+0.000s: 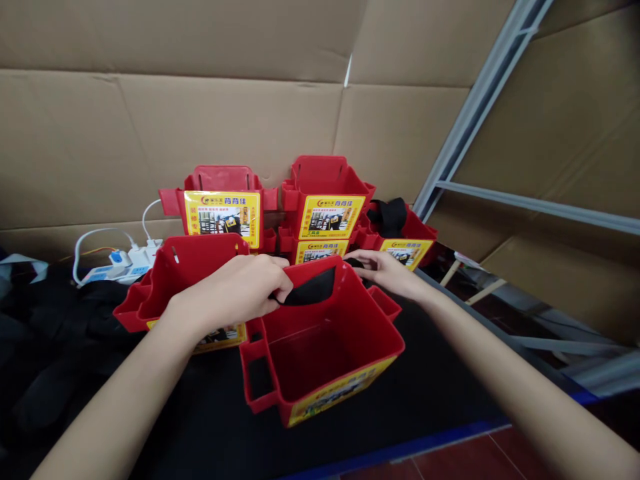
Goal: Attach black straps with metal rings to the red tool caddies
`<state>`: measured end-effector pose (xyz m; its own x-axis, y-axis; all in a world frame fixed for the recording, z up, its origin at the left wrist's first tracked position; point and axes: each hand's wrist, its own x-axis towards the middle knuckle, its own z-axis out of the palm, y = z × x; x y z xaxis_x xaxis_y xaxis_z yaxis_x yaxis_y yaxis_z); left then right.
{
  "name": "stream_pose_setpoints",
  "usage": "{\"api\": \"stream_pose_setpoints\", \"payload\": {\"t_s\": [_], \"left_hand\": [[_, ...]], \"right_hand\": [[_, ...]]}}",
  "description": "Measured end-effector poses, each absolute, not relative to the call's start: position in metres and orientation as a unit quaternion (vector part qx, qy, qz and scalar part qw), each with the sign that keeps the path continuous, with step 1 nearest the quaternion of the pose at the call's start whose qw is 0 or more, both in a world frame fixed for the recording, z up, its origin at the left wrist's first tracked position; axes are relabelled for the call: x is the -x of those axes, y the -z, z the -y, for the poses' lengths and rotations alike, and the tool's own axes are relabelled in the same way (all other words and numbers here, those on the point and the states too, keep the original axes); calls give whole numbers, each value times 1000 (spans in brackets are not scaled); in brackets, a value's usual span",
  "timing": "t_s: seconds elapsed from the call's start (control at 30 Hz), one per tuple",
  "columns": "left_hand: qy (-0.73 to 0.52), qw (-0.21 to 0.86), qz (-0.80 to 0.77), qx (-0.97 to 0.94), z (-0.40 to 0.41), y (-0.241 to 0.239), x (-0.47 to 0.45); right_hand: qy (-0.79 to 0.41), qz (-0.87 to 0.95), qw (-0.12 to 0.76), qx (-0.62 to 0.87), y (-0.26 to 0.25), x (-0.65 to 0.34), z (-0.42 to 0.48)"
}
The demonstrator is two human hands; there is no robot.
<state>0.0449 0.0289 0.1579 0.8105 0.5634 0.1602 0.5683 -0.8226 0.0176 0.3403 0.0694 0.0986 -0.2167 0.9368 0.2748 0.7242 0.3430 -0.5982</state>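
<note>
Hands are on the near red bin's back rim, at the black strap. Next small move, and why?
Probably pull the black strap snug along the back wall of the red bin: the left hand pinches one end, the right hand sits at the rim's other corner, and the strap bows down between them.

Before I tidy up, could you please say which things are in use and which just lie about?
In use: open red plastic box; black fabric strap, gripped by left hand; right hand at rim.
Lying about: stacked red plastic boxes; white power strip.
</note>
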Motion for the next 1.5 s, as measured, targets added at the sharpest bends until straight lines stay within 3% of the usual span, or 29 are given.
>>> {"api": "stream_pose_setpoints", "payload": {"t_s": [0.1,0.3,0.53,0.67,0.87,0.93,1.13,1.33,1.5], "left_hand": [[71,-53,251,964,-33,-161,-37],[63,-109,235,964,-32,-159,-29],[42,-80,262,961,-26,-158,-31],[48,-54,270,960,-23,-157,-36],[107,-83,267,954,-26,-156,-37],[97,-78,277,953,-27,-157,-32],[63,-49,294,952,-27,-158,-20],[74,-151,246,954,-32,-158,-22],[92,-158,230,956,-22,-162,-24]], "right_hand": [[-192,773,269,542,-96,-353,-70],[-149,742,308,576,-101,-383,-76],[-169,832,193,492,-137,-358,-29],[-19,881,270,389,-148,-311,9],[251,896,196,309,-136,-252,24],[220,906,192,305,-136,-248,20],[-148,931,143,301,-157,-263,14],[-200,903,170,339,-156,-254,9],[-211,900,208,319,-152,-252,-1]]}}
